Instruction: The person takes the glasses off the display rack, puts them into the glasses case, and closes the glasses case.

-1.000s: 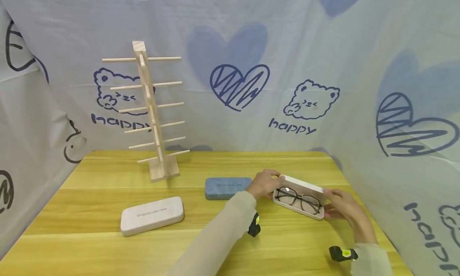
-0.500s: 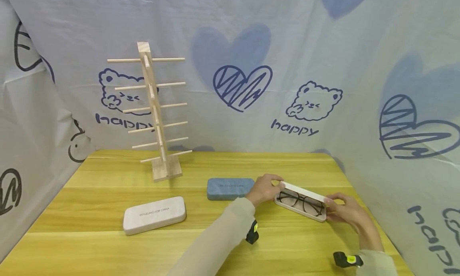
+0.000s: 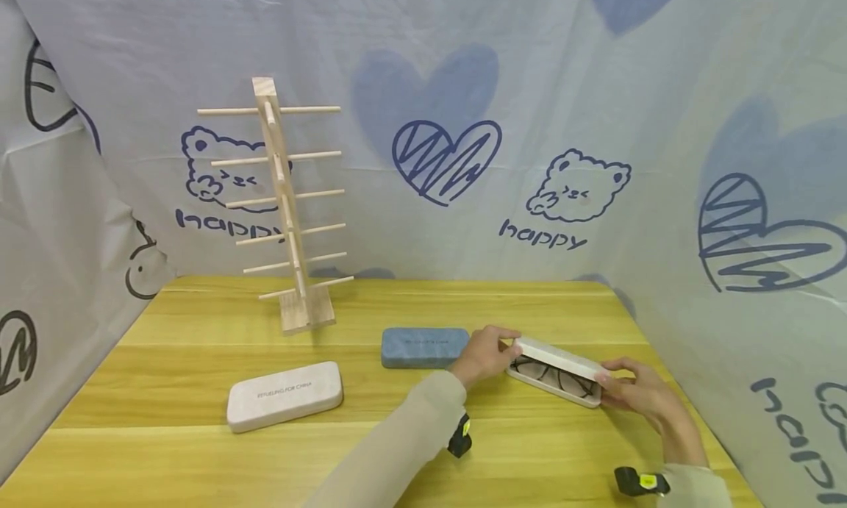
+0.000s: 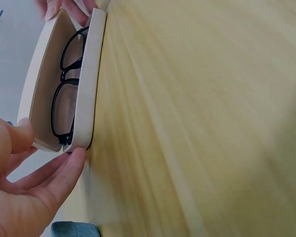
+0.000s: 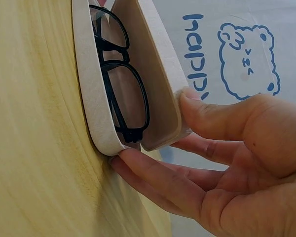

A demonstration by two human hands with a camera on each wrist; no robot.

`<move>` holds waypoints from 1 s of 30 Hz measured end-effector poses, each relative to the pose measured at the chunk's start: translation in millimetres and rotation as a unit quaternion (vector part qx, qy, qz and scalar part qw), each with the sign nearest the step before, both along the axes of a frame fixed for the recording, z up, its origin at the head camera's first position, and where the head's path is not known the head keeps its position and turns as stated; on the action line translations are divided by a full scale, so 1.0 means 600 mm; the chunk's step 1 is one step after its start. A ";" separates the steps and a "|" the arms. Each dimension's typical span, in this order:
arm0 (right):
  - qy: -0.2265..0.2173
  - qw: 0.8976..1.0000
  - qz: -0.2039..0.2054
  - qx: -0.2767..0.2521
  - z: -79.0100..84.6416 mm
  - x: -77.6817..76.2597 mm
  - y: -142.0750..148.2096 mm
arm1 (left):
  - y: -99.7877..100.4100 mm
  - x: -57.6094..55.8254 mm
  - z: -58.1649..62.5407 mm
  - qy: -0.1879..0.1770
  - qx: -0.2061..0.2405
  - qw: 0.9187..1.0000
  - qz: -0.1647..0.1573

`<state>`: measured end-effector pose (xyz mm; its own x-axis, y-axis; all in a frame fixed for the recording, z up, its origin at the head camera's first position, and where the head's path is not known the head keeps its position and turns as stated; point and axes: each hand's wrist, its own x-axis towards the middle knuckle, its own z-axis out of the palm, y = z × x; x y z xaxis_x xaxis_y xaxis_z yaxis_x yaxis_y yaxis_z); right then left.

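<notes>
A white glasses case (image 3: 561, 358) lies on the table at the right, its lid partly raised. Black-framed glasses (image 5: 133, 135) rest inside, partly hidden by the lid in the head view. My left hand (image 3: 488, 355) holds the case's left end, thumb on the lid and fingers at the base. At the opposite end, my right hand (image 3: 640, 392) grips likewise, its thumb against the lid's edge and its fingertips by the base corner.
Beside my left hand is a closed blue glasses case (image 3: 423, 348). Another white case (image 3: 284, 396), closed, lies front left. A wooden rack (image 3: 286, 199) with several pegs stands at the back left. Printed cloth (image 3: 450, 258) hangs behind and along the sides.
The lid of the white case has come down between both hands, covering more of the glasses. The whole head view shifted slightly at first. Other cases and the rack stay put.
</notes>
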<state>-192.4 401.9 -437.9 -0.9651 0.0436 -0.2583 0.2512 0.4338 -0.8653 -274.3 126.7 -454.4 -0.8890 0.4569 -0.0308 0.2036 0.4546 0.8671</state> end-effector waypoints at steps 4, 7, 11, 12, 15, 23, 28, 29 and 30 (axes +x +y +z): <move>0.006 1.000 -0.002 0.014 0.001 0.002 -0.003 | 0.000 0.004 -0.005 0.019 0.001 1.000 -0.002; 0.013 0.999 -0.009 0.048 0.001 0.003 -0.007 | 0.001 0.008 -0.011 0.045 -0.009 0.999 -0.005; 0.020 0.994 -0.025 0.102 0.000 0.000 -0.013 | 0.003 0.011 -0.020 0.080 -0.034 0.996 0.010; 0.021 0.993 -0.029 0.111 -0.001 -0.001 -0.015 | 0.004 0.012 -0.023 0.087 -0.040 0.995 0.015; 0.021 0.993 -0.028 0.114 -0.004 -0.004 -0.016 | 0.006 0.012 -0.025 0.096 -0.047 0.994 0.030; 0.011 0.994 -0.016 0.107 0.003 -0.009 -0.012 | 0.004 0.011 -0.022 0.098 -0.043 0.994 0.016; 0.011 0.981 0.007 0.193 0.030 -0.011 -0.011 | -0.004 0.007 -0.006 0.100 -0.029 0.995 -0.002; 0.020 0.975 0.010 0.221 0.038 -0.013 -0.013 | -0.007 0.006 -0.002 0.106 -0.029 0.994 -0.003; 0.030 0.969 0.013 0.245 0.045 -0.016 -0.015 | -0.011 0.004 0.004 0.118 -0.032 0.992 -0.010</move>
